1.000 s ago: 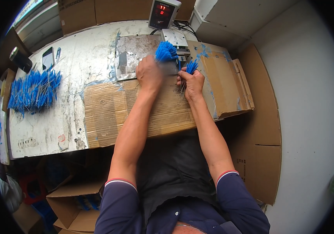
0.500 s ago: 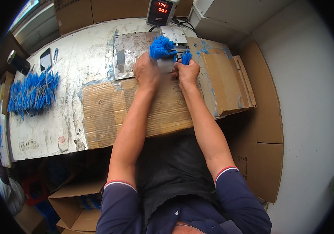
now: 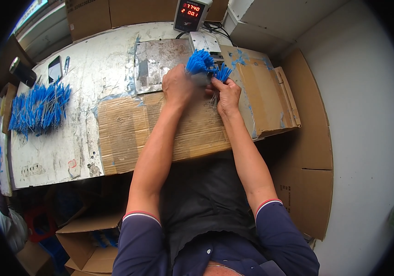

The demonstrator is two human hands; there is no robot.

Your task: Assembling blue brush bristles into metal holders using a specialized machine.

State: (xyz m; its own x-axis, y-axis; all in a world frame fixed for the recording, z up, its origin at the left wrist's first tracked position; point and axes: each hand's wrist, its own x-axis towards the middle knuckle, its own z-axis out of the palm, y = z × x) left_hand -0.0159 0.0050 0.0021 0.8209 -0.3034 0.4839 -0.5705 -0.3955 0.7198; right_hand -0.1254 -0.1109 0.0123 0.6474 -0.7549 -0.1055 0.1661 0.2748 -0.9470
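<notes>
My left hand [image 3: 176,86] is closed around a thick bundle of thin blue-tipped wires [image 3: 199,62], their blue ends fanning up and away from me. A blurred patch hides part of its fingers. Just to the right, my right hand [image 3: 229,95] pinches a smaller bunch of blue-tipped wires [image 3: 223,72], whose thin grey ends hang below the fingers. The two bunches almost meet in front of a small metal bench machine [image 3: 205,42]. Whether any wire touches the machine, I cannot tell.
A metal plate [image 3: 155,57] lies left of the machine, with a red-lit counter box [image 3: 192,14] behind. Taped cardboard [image 3: 125,133] covers the near edge. Farther left are a wire pile [image 3: 39,109], a phone [image 3: 55,69] and a dark can [image 3: 21,71]. A cardboard box [image 3: 266,94] sits right.
Both hands have shifted slightly to the right and toward me, still holding their bunches. The bunches have come closer together, and the counter's lit digits have changed.
</notes>
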